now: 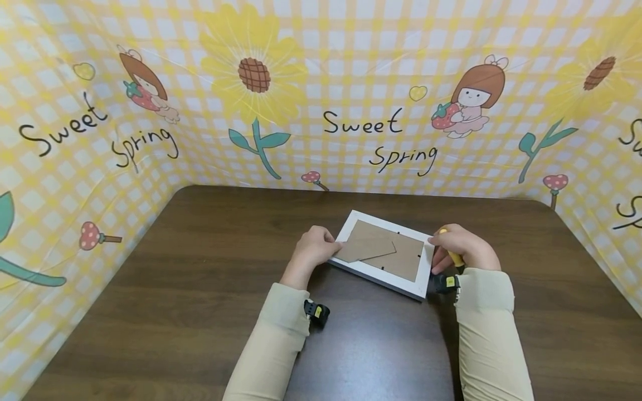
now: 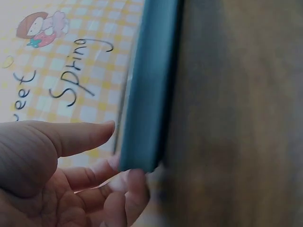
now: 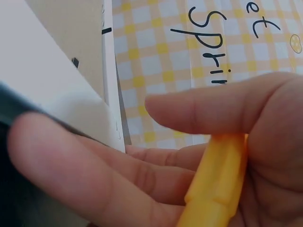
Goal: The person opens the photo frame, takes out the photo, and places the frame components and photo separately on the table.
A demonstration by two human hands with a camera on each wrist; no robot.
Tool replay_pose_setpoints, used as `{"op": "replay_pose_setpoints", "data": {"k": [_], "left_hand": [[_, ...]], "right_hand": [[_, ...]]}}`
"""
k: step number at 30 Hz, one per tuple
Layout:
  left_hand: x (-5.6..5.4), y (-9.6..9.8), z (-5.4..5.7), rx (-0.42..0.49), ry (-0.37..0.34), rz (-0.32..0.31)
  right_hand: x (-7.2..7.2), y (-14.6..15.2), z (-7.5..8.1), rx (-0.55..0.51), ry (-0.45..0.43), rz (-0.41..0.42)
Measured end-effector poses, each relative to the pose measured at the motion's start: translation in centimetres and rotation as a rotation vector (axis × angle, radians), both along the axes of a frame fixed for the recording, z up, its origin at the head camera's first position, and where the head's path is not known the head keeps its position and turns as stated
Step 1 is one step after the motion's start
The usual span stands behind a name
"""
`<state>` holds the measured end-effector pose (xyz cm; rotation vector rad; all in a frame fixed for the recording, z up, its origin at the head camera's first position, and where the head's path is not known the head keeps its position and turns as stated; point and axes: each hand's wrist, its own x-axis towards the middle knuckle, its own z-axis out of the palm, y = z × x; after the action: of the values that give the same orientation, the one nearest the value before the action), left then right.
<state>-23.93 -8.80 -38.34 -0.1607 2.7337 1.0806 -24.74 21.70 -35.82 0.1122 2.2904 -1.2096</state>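
From the head, a white picture frame [image 1: 396,260] is showing its back, between two hands over the brown counter [image 1: 200,267]; I cannot tell if they are touching. On the frame's back, a flat brown stand leg [image 1: 368,248] is lying. At the frame's left end, the left hand [image 1: 315,245] is pinching the edge, thumb on top. At its right end, the right hand [image 1: 463,245] is touching the corner and gripping a yellow handle [image 1: 456,259]. Behind the frame, a yellow checked cloth [image 1: 361,89] is hanging.

From the left wrist, the fingers [image 2: 135,189] are bending under the frame's corner, and the frame's side is looking dark blue-green.

From the right wrist, the fingers are curling beside the frame's edge, and the thumb is pressing the yellow handle into the palm.
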Motion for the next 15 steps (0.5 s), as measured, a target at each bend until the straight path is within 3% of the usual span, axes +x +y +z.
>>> {"op": "replay_pose_setpoints", "data": {"k": [7, 11, 15], "left_hand": [[0.4, -1.2, 1.6, 0.086, -0.066, 0.060], [0.4, -1.1, 1.7, 0.168, -0.108, 0.077], [0.3, -0.8, 1.6, 0.183, -0.108, 0.087]], "right_hand": [[-0.6, 0.2, 0.0, 0.179, 0.091, -0.030], [-0.9, 0.1, -0.1, 0.228, 0.147, -0.065], [-1.1, -0.1, -0.2, 0.228, 0.159, -0.076]]}}
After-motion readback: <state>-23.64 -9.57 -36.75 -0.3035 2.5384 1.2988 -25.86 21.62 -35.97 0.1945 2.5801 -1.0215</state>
